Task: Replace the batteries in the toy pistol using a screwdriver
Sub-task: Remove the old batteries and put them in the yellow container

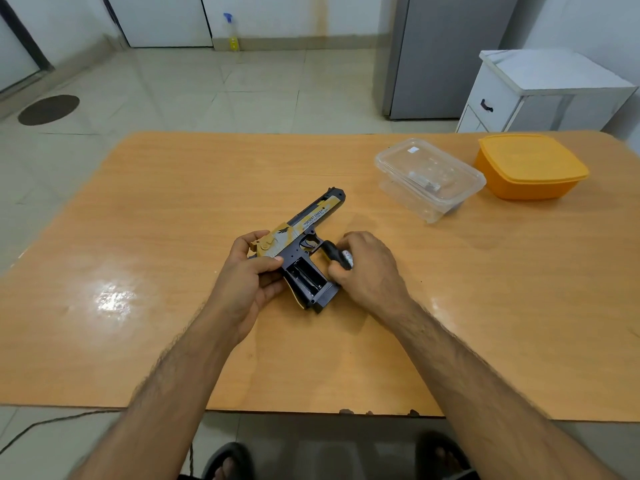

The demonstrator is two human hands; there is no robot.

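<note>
A black and yellow toy pistol (304,230) lies on its side on the wooden table (173,202), barrel pointing away to the right. Its grip (308,282) faces me with the battery compartment uncovered and dark inside. My left hand (249,271) holds the rear of the pistol, thumb on the frame. Just right of the grip, my right hand (363,268) is closed on a small dark cylindrical object with a white end (337,254); I cannot tell if it is a battery or a screwdriver handle.
A clear plastic container (429,178) with small items inside sits at the back right of the table. Beside it stands an orange lidded box (530,164). A white cabinet (540,95) and a grey fridge (443,53) stand beyond the table.
</note>
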